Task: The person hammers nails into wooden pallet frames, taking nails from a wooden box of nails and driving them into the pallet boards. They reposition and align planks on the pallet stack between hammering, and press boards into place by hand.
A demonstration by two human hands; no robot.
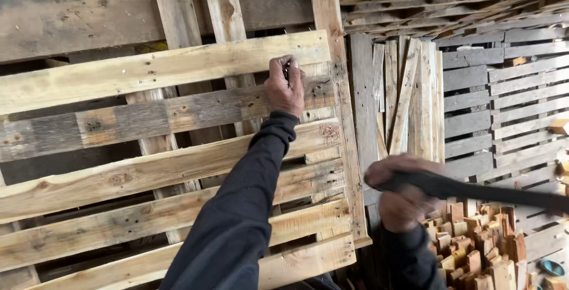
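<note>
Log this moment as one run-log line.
left hand: pinching small dark object against pallet board | right hand: gripping dark tool handle, blurred | beside: wood block pile

The pallet (178,165) is rough-sawn wood, matt and splintery, some slats pale and fresh, others grey and weathered with knots. The left hand (284,88) pinches small dark metal nails (287,67) against a slat. The right hand (400,198) grips a tool handle (474,190) that looks dark, matt and smooth. Both sleeves (237,219) are dark, soft cloth. Near right, the wood offcuts (480,248) look reddish and rough.
</note>
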